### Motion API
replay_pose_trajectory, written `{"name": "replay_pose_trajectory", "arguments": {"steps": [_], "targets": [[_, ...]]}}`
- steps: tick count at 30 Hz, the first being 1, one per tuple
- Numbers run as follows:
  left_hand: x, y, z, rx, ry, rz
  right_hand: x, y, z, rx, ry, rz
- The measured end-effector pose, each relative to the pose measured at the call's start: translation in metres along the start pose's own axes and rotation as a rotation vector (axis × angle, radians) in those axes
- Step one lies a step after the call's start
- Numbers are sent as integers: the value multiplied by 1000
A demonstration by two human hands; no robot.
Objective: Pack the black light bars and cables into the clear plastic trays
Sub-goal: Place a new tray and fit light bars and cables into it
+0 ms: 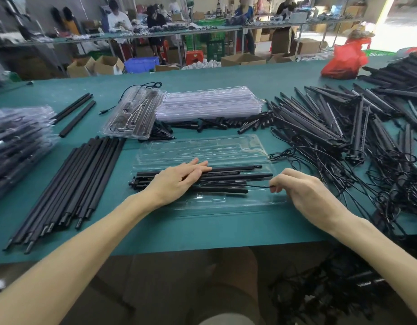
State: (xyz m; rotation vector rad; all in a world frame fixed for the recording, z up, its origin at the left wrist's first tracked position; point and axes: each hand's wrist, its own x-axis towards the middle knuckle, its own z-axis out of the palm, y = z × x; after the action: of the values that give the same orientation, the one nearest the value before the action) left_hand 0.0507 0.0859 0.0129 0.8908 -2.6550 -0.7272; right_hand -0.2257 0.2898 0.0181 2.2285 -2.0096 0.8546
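Far to the left of the open clear tray point(202, 146) in front of me sits a stack of packed trays point(17, 137). Between that stack and the tray lies a row of long black rods point(69, 181), side by side on the green table point(202, 231). Behind the tray and a little to its left is one filled tray point(134, 113). Directly behind it is a stack of empty trays point(207, 103), with short black connectors point(226, 124) scattered in between.

My left hand point(177, 181) lies flat over the left part of the tray, fingers straight and pressing down on the light bars point(231, 174). The bars lie lengthwise in the tray, their left ends poking past its edge. A thin cable point(256, 186) runs across them to the tray's right end. There my right hand point(303, 191) pinches it between thumb and fingertips, the other fingers curled. To the right of the tray sprawls a heap of light bars point(343, 127), tangled with cables.
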Motion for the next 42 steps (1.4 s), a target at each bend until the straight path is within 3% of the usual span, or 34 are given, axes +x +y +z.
{"name": "replay_pose_trajectory", "arguments": {"steps": [5, 14, 20, 33, 42], "targets": [[3, -5, -12, -52, -67, 52, -1, -3, -2, 5, -45, 20], [-13, -31, -41, -282, 290, 11, 1, -10, -1, 10, -49, 53], [-25, -36, -33, -385, 164, -17, -2, -6, -1, 46, -13, 32], [-31, -38, -33, -397, 123, -27, 2, -7, 2, 252, 93, 109], [-32, -32, -34, -429, 87, -62, 1, -1, 2, 255, 50, 121]]}}
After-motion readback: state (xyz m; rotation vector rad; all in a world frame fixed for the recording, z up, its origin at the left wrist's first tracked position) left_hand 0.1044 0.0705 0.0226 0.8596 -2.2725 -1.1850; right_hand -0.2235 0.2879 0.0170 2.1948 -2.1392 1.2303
